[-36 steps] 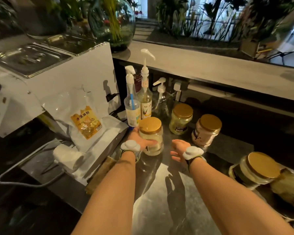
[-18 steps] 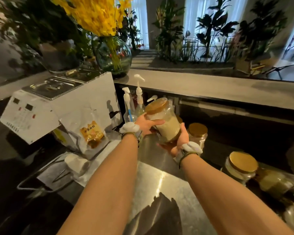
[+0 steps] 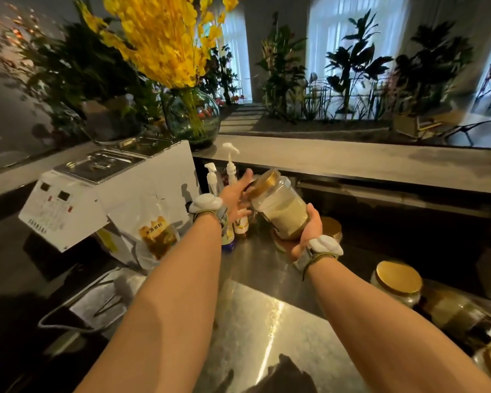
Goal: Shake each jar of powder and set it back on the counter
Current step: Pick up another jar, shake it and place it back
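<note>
**Glass jar lifted and tilted above the steel desk**

Glass, gold-lidded and partly filled with pale powder, the jar (image 3: 279, 207) is being held in the air above the far middle of the desk (image 3: 255, 321), tilted so its lid points up and to the left. The right hand (image 3: 306, 231) is cupping it from below, its grip wrapping the jar's base and lower side. The left hand (image 3: 236, 198) is sitting against the lid end with fingers spread wide; whether it is actually pressing the lid cannot be told through the blur.

Behind the hands, pump bottles (image 3: 230, 165) are standing at the desk's far edge. Another gold-lidded jar (image 3: 330, 226) is showing just behind the right wrist, and one more (image 3: 397, 282) is standing near the right edge, with further jars blurred beyond it.

At the left side a white machine (image 3: 108, 199) with steel lids is sitting, and a white pouch (image 3: 153, 236) is leaning against it. The pouch is carrying an orange label with Chinese characters, too blurred to read. Small print on the machine's panel is also illegible.
</note>
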